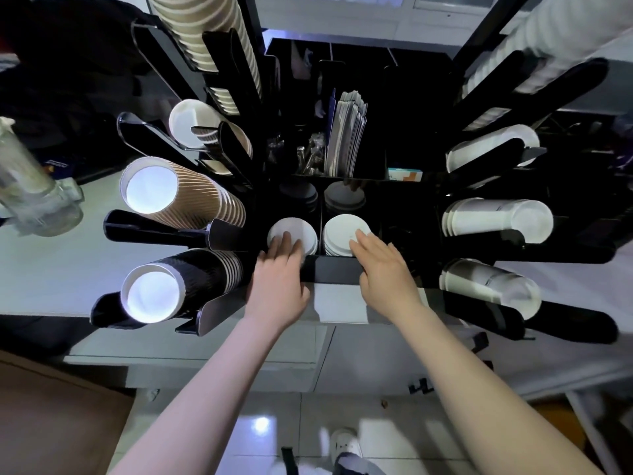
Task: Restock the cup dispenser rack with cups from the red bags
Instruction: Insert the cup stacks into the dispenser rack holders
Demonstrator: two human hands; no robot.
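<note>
Fingers of the left hand lay straight and together on a stack of white lids in the front left compartment of the black rack; nothing was gripped. The right hand reached over the rack's front wall, its fingers straight and slightly spread, the tips touching a second stack of white lids in the compartment just beside the first. Both forearms were bare.

Behind those two compartments sat two more with darker lids, dim and hard to make out. Farther back, a divided section held a bundle of flat paper sleeves standing on end, with what may have been wrapped cutlery beside it.

On the left side of the rack, slanted holders carried stacked cups with their mouths toward the camera: black ribbed cups lowest, brown ribbed cups above them, a shorter stack of white-rimmed cups higher still, and a long tan ribbed stack at the top. On the right side, holders carried stacks of white cups, blurred toward the upper corner.

The rack stood on a pale counter. A clear plastic container stood at the counter's left edge. Below, a white shoe showed on the glossy tiled floor.
</note>
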